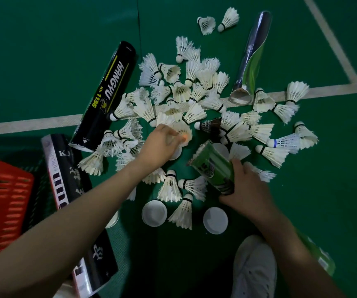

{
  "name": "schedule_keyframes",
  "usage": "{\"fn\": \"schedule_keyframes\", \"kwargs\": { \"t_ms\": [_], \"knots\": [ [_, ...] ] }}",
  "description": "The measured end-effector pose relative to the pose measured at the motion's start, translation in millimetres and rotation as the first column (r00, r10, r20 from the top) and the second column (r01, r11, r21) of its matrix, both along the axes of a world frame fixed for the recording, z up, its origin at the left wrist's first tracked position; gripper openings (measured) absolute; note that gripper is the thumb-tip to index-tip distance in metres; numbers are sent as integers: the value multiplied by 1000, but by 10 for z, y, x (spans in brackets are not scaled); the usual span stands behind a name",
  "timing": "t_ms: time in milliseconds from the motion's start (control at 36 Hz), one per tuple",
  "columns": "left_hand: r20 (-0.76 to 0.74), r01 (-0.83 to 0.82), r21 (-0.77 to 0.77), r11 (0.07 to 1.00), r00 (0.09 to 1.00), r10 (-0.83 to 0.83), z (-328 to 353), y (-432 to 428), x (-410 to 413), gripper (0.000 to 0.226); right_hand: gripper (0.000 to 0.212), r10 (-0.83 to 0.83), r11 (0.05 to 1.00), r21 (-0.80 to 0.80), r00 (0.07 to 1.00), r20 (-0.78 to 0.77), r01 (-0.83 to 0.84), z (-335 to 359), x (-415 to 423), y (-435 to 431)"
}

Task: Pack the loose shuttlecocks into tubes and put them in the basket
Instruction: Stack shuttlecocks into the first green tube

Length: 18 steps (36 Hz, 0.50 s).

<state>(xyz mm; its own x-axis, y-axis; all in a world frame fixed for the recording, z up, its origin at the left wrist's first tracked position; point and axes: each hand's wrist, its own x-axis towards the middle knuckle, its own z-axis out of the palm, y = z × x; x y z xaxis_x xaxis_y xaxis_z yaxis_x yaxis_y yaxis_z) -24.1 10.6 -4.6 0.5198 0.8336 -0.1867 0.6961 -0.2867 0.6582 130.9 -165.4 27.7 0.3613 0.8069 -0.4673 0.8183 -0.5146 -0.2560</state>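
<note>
green tube (214, 166) (right hand (247, 191)), mouth pointing up-left

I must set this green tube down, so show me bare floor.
Bare green floor lies left of the black HANGYU tube, above the white court line, and right of the right hand. Crowded: the shuttlecock pile right of that tube.

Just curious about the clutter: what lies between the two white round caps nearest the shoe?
In the head view, a single white shuttlecock lies between the left cap and the right cap.
</note>
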Motion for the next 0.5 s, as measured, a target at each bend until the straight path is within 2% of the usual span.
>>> {"fn": "schedule_keyframes", "kwargs": {
  "t_ms": [83, 167, 222, 278, 333, 417, 472, 500],
  "knots": [
    [206, -171, -204, 964, 955, 213, 210, -150, -152, 47, 94, 21, 1000, -1, 1000, 11, -21, 25, -24, -15],
    [293, -280, -465, 840, 846, 444, 305, -228, -293, 52, 94, 53, 999, -5, 998, 21, -53, 59, -66, -15],
    [338, -269, -614, 742, 759, 556, 373, -265, -326, 50, 95, 90, 996, -10, 995, 34, -90, 86, -111, 0],
    [398, -207, -683, 700, 698, 595, 420, -295, -329, 43, 96, 131, 991, -15, 990, 60, -130, 123, -167, 35],
    [418, -154, -696, 702, 707, 570, 429, -332, -342, 41, 97, 159, 987, -11, 983, 90, -158, 168, -218, 70],
    [363, -120, -670, 733, 808, 464, 395, -388, -383, 55, 99, 171, 985, 14, 981, 96, -173, 223, -274, 122],
    [318, -134, -652, 746, 845, 430, 372, -404, -405, 63, 100, 185, 982, 14, 978, 95, -187, 243, -309, 149],
    [309, -163, -634, 756, 843, 441, 377, -408, -413, 58, 100, 195, 980, 10, 976, 98, -197, 252, -328, 155]
  ]
}}
